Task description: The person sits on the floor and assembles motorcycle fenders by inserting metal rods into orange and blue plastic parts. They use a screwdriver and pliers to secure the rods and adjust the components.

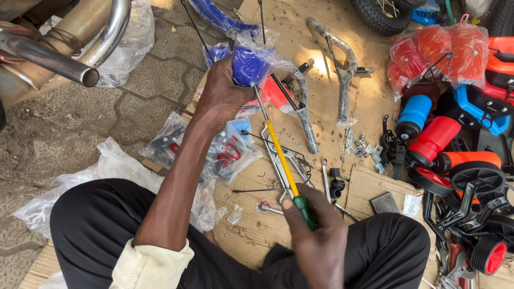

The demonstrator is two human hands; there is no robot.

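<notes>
The left hand grips a blue frame part in slippery plastic wrap, held above the cardboard. The right hand clenches a screwdriver by its green handle. The part looks rigid and light; the bare tube end would likely grip firmer.

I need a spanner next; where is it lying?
The spanner lies on the cardboard at centre, just right of the screwdriver, left of the loose bolts.
</notes>
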